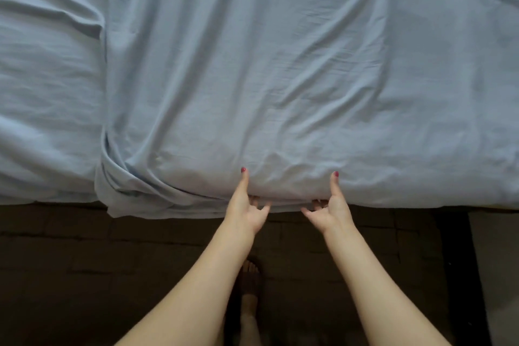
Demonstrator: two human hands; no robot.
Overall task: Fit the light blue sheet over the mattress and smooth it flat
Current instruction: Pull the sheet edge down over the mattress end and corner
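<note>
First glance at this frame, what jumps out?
The light blue sheet fills the upper frame, creased all over, with a bunched fold at the near edge, left of centre. Below centre, the left hand and right hand grip that near edge, thumbs on top, fingers curled under. A bare foot shows on the dark floor between the forearms.

The sheet [280,64] is soft, matt light blue cloth, creased all over and bunched into folds at its near left. The floor [112,261] looks like dark, dull tiles.
</note>
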